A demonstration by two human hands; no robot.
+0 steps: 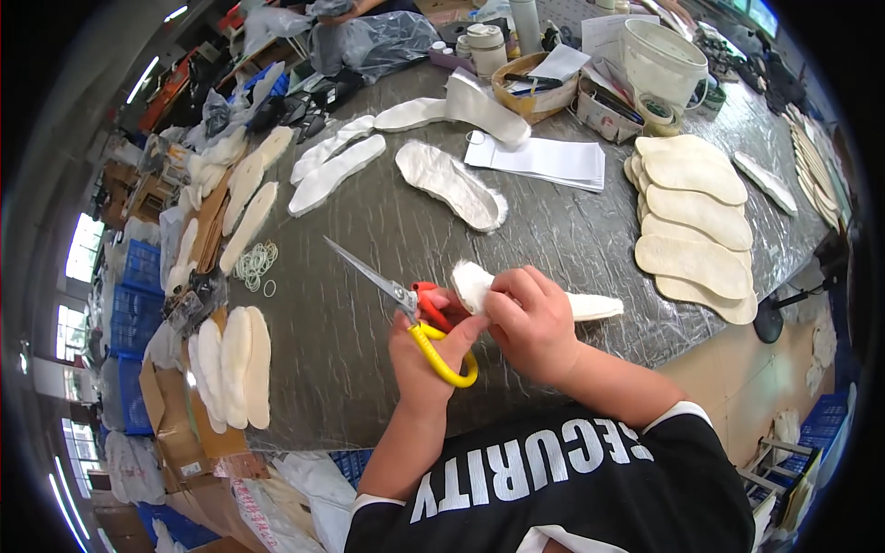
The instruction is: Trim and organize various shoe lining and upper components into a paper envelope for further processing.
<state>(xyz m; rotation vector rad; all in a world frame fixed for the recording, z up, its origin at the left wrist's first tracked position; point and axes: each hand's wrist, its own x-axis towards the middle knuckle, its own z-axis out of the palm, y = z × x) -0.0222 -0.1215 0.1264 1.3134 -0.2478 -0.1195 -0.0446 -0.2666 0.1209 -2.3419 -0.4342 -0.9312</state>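
My left hand (426, 355) is closed around scissors (373, 278) with one yellow and one red handle. Their blades lie together and point up and to the left over the table. In my right hand (536, 324) is a white fluffy insole (595, 307); its ends stick out on both sides of my fingers, and its middle is hidden. The fingertips of both hands meet at the insole's near edge. Beyond them lies another white insole (450, 184), flat, with a wrinkled surface and a fuzzy rim.
Overlapping cream insoles (696, 217) are stacked to the right. More insoles (241, 364) lie at the left edge near rubber bands (255, 265). Towards the back are white paper sheets (539, 162), a basket (525, 92) of tools and a white bucket (662, 64). A plastic-covered table (341, 387) carries everything.
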